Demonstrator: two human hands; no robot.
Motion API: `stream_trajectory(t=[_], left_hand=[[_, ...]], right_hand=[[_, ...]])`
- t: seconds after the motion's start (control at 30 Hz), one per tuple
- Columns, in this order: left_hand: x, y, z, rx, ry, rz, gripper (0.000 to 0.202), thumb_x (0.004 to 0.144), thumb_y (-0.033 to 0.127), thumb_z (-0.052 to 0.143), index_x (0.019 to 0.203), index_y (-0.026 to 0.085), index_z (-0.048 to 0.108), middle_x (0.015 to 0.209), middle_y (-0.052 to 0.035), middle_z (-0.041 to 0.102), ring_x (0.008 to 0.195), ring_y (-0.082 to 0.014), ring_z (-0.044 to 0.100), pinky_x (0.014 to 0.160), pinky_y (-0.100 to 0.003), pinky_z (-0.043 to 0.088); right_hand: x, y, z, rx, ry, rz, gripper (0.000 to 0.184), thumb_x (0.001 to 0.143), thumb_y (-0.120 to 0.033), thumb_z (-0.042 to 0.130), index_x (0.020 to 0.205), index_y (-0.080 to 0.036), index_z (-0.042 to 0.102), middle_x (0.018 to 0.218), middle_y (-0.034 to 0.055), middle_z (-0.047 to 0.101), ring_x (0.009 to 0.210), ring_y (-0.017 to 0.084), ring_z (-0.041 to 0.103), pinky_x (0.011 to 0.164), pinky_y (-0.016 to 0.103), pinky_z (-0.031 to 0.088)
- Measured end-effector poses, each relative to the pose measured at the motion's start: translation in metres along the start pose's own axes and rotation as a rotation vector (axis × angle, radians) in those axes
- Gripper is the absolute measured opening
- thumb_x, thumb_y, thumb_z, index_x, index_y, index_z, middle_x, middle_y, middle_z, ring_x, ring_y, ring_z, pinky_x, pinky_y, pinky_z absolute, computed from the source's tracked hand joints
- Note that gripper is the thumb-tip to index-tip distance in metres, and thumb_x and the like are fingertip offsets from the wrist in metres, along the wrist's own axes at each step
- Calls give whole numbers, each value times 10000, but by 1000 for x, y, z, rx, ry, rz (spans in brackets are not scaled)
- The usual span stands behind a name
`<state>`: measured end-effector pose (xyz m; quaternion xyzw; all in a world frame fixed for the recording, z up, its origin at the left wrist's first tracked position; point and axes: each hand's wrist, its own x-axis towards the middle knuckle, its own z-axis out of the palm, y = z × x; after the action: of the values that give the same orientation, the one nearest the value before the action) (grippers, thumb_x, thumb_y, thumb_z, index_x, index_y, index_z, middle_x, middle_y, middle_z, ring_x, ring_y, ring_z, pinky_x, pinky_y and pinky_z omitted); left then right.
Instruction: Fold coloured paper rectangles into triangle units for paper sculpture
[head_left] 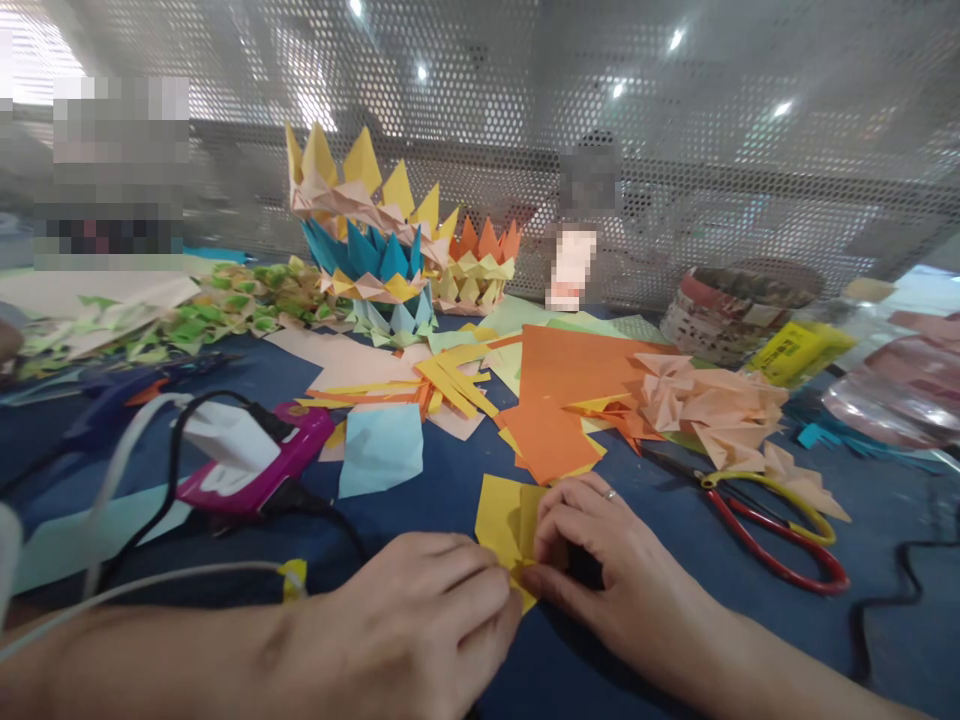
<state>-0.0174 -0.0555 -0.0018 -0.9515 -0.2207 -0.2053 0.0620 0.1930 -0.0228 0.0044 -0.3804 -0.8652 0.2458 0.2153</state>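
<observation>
Both hands work on one partly folded sheet of yellow paper [499, 510] just above the blue table top. My left hand [442, 610] pinches its lower edge, with the fingers curled and the fingertips partly hidden. On the other side, my right hand [607, 550], wearing a ring, holds the folded right part between thumb and fingers. Square orange sheets [551, 435] lie right behind the yellow paper. A pale blue paper square [382, 450] rests to the left. Scissors [780, 525] with red and yellow handles lie to the right of my right hand.
A purple power strip [259, 460] with plugs and cables occupies the left. Folded paper crowns [375, 250] stand at the back. Peach folded pieces [705, 400], a woven paper basket [739, 310] and a yellow packet [799, 352] are at right. A perforated metal screen [480, 90] rises behind.
</observation>
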Motion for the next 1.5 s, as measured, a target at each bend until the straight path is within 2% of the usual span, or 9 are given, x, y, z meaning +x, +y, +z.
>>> stream_trajectory(t=[0.17, 0.3, 0.6, 0.8, 1.03, 1.3, 1.5], left_hand=[[1, 2, -3, 38, 86, 5, 369, 935, 88, 296, 996, 114, 659, 877, -51, 718, 765, -184, 647, 695, -296, 508], [1, 2, -3, 31, 115, 19, 416, 936, 87, 257, 999, 108, 667, 854, -58, 725, 769, -186, 663, 696, -292, 519], [1, 2, -6, 22, 80, 2, 360, 936, 101, 313, 1046, 124, 655, 874, -52, 723, 768, -176, 659, 704, -289, 537], [3, 3, -3, 45, 103, 1, 358, 1002, 184, 328, 950, 136, 679, 813, -43, 710, 756, -161, 659, 717, -261, 531], [3, 4, -4, 94, 89, -6, 404, 1013, 182, 296, 898, 116, 677, 768, -33, 689, 717, -160, 654, 671, -267, 538], [0, 5, -2, 119, 76, 11, 230, 975, 202, 451, 1006, 133, 667, 797, -41, 688, 751, -150, 646, 726, -255, 530], [-1, 6, -3, 80, 27, -3, 206, 972, 245, 486, 996, 147, 666, 808, -32, 674, 754, -154, 626, 702, -255, 520]], right_hand=[[0, -2, 0, -1, -5, 17, 204, 805, -127, 693, 714, -189, 522, 808, -9, 569, 837, 170, 519, 786, 321, 402], [1, -2, 1, -2, -11, 27, 209, 797, -119, 697, 708, -189, 520, 814, -9, 569, 837, 170, 519, 774, 316, 406], [3, -2, 1, -16, -11, 46, 221, 781, -95, 704, 707, -191, 520, 811, -14, 566, 823, 165, 521, 756, 307, 411], [4, -3, 0, -22, -14, 27, 203, 802, -111, 691, 721, -191, 522, 817, -10, 561, 835, 171, 514, 767, 321, 405], [2, -2, 0, -25, -23, 39, 200, 803, -127, 700, 727, -193, 527, 820, -12, 561, 841, 172, 515, 771, 320, 404], [2, -2, 0, -35, -13, 46, 220, 784, -138, 727, 747, -195, 518, 843, -13, 570, 850, 173, 519, 767, 312, 406], [4, -2, -1, -58, -14, 63, 236, 782, -202, 750, 749, -199, 516, 865, -10, 586, 864, 180, 529, 778, 320, 413]])
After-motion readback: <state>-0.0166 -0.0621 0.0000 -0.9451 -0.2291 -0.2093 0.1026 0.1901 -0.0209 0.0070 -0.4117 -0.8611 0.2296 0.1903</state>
